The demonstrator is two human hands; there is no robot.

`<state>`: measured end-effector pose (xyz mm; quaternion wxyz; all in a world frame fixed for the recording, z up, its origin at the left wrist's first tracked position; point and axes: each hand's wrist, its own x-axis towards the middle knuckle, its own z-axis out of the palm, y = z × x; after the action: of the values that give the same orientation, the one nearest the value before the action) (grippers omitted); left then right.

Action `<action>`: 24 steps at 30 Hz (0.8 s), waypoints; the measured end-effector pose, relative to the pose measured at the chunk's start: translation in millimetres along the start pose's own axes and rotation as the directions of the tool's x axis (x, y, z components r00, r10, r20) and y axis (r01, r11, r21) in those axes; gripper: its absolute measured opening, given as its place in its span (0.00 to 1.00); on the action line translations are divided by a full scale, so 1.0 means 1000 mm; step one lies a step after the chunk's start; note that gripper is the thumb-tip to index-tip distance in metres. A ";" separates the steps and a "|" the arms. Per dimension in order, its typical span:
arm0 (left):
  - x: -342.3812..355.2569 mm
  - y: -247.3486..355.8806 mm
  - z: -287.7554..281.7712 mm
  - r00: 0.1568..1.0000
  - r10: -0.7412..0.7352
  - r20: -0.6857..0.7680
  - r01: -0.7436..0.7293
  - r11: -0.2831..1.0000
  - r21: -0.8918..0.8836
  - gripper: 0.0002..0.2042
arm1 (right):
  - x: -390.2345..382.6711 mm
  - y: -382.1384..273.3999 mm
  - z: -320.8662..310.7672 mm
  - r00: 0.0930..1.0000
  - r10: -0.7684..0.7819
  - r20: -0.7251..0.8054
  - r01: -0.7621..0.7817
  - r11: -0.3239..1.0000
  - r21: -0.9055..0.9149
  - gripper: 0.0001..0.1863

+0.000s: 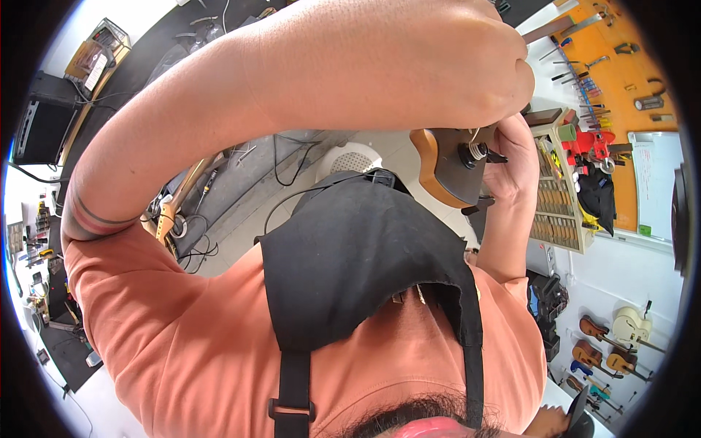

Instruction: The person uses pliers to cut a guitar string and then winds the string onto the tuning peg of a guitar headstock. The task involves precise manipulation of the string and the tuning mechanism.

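My left forearm sweeps across the top of the head view, and my left hand point(485, 62) is curled into a fist at the upper right. Its fingertips face away, so whatever they grip is hidden. Just below that hand juts a guitar headstock point(451, 171) with a black face and a tan wooden edge. A black tuning post point(473, 152) with string wound round it rises from the face, and black tuner buttons point(478, 205) stick out at the side. My right hand point(513, 157) is up against the headstock, its palm partly showing and its fingers covered by my left hand.
A black apron point(358, 255) hangs on my front. To the right stands a cabinet of small drawers point(556, 193) below an orange tool board point(621, 55). Several guitars point(610, 339) hang farther down the wall. Cables point(201, 244) and a dark workbench point(241, 171) lie left.
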<state>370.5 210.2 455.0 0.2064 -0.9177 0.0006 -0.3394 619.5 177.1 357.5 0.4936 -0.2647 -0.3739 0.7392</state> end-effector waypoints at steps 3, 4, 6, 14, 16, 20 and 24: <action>0.000 0.004 -0.007 0.999 -0.006 0.053 0.006 1.000 0.015 0.07 | 0.000 0.000 0.000 1.000 0.002 -0.008 -0.002 1.000 -0.003 0.20; -0.001 0.004 -0.005 0.999 -0.015 0.047 0.015 1.000 -0.001 0.07 | 0.001 0.001 0.001 1.000 0.000 -0.014 0.000 1.000 -0.004 0.20; -0.007 0.003 0.005 0.999 -0.038 0.016 0.039 0.999 -0.030 0.07 | 0.002 0.002 -0.004 1.000 0.019 0.019 -0.020 1.000 0.010 0.20; 0.006 0.007 -0.007 0.977 -0.107 0.185 0.142 0.973 -0.185 0.09 | -0.001 -0.004 -0.007 0.999 0.035 -0.016 -0.035 0.999 -0.011 0.21; -0.002 0.002 -0.002 0.983 -0.120 0.137 0.154 0.947 -0.281 0.09 | -0.001 -0.004 -0.006 0.998 0.056 0.027 -0.056 0.998 0.003 0.22; -0.007 0.001 -0.008 0.987 -0.113 0.118 0.135 0.970 -0.200 0.10 | 0.001 -0.003 -0.007 0.993 0.055 0.100 -0.060 0.997 0.045 0.22; 0.004 0.004 -0.029 0.925 -0.184 0.331 0.234 0.965 -0.116 0.08 | 0.000 -0.003 -0.002 0.991 0.064 0.121 -0.071 0.996 0.051 0.23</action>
<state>356.0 195.2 475.2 0.0954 -0.9682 -0.1046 -0.2063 622.6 178.1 358.3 0.4524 -0.2189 -0.3729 0.7800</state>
